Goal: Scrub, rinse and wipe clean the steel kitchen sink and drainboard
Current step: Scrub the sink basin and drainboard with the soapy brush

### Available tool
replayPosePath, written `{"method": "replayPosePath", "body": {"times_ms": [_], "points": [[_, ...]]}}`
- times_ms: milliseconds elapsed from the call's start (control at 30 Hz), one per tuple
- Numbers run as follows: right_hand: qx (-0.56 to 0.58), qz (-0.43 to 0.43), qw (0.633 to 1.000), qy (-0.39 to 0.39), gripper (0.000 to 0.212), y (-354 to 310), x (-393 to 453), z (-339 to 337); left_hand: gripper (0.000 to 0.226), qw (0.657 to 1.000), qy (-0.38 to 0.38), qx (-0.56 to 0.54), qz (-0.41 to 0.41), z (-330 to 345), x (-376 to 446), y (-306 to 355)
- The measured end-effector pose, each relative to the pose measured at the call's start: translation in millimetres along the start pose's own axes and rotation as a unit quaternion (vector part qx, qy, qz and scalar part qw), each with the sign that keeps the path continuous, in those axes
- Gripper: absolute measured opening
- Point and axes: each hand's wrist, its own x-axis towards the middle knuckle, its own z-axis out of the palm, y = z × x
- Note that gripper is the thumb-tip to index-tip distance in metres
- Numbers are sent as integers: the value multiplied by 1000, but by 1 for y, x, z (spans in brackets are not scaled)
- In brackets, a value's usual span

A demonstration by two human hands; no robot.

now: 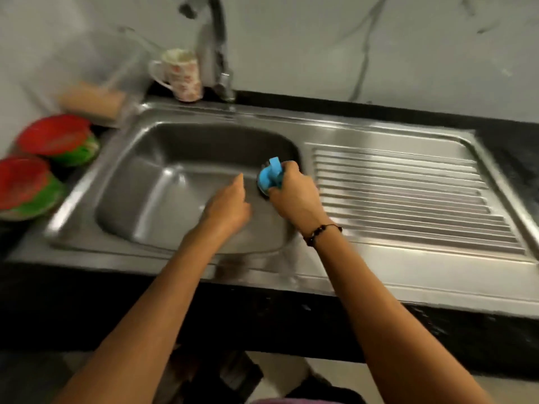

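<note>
The steel sink (163,182) fills the middle of the head view, with its ribbed drainboard (402,193) to the right. My right hand (294,193) grips a blue-handled scrubber (271,177), pressed against the basin's right inner wall. My left hand (229,204) hovers over the basin just left of it, fingers loosely curled with the index finger pointing out, holding nothing. The frame is blurred by motion.
A tap (215,51) rises behind the basin, next to a patterned mug (180,74). Left of the sink sit two red-and-green bowls (58,138) (27,188) and a clear container (96,80). Black counter (507,147) borders the sink.
</note>
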Motion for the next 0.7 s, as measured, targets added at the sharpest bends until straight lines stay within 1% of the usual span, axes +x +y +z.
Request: {"method": "replayPosePath", "body": {"times_ms": [100, 200, 267, 367, 433, 533, 633, 700], "points": [[-26, -30, 998, -53, 42, -61, 8, 39, 53, 999, 16, -24, -19, -38, -4, -57], [-87, -91, 988, -90, 33, -126, 24, 75, 47, 995, 37, -80, -42, -75, -8, -102], [-121, -153, 978, -75, 29, -165, 36, 90, 50, 989, 59, -129, -51, -92, -5, -124], [-130, -229, 964, -37, 32, -213, 56, 107, 65, 977, 110, -165, -74, -112, 1, -147], [-128, -279, 951, -27, 35, -239, 71, 117, 72, 961, 149, -212, -94, -121, 4, -155], [-158, -324, 932, -29, 39, -268, 97, 141, 77, 931, 174, -291, -138, -131, 6, -161], [-177, -331, 925, -64, 42, -284, 121, 171, 73, 923, 181, -307, -147, -131, 6, -166], [-217, -348, 907, -96, 42, -289, 132, 186, 75, 926, 174, -298, -152, -133, 5, -170]]}}
